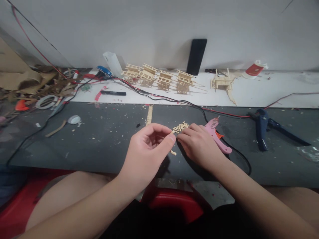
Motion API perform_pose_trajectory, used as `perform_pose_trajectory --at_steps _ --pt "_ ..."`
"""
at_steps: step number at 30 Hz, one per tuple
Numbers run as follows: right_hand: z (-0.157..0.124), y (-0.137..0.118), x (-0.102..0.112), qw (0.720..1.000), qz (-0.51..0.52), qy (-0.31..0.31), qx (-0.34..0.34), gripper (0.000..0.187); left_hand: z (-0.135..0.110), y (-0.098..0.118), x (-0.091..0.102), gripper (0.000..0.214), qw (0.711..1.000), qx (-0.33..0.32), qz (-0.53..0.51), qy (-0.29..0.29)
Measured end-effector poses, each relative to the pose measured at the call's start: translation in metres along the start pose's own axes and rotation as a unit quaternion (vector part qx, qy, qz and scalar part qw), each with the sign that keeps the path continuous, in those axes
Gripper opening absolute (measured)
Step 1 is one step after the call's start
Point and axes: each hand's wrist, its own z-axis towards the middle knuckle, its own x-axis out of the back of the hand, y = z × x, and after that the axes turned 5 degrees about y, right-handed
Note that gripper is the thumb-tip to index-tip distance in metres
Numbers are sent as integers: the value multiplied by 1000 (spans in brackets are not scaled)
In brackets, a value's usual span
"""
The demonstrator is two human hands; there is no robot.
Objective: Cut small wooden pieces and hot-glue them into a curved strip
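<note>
Pale wooden cubes [180,127] are lying heaped on the grey painted workbench [104,146], just beside the loosely curled right hand [200,145]. The narrowly pinching left hand [146,151] is gripping a thin wooden stick [173,152]. The white plastic bottle's [253,71] red label [254,70] is showing no readable writing.

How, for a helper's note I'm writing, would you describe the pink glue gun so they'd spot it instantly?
On the dark grey mat, find the person's right hand. Beside it lies the glue gun, pink with an orange part, unlike the dark blue tool further right.

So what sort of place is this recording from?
Probably a model-making craft workshop: a cluttered small craft workbench with a pink hot glue gun, miniature wooden carts, and tiny wood pieces.
</note>
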Motion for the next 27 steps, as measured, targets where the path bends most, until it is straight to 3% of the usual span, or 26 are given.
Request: perform_pose_trajectory --at_steps 6,10,15,19,20,22,27 --pt "6 1 -4 997 64 21 -26 19 -1 2 -1 9 1000 -5 17 0" --pt "2 -6 10 976 179 98 -78 12 -2 3 0 7 998 -40 50 -3" --pt "-18 -32 51 909 321 203 -172 12 -13 1 0 11 987 -124 101 -12" --pt "-32 -50 69 789 493 253 -265 17 -24 0 -4 19 971 -186 150 -23" --pt "-34 -53 70 771 512 257 -279 19 -25 -1 -6 20 968 -193 161 -25" --pt "-36 -56 71 770 503 264 -290 22 -28 -2 -8 20 961 -206 182 -28" --pt "-36 -56 73 816 429 263 -284 21 -29 -4 -7 20 950 -226 212 -40"
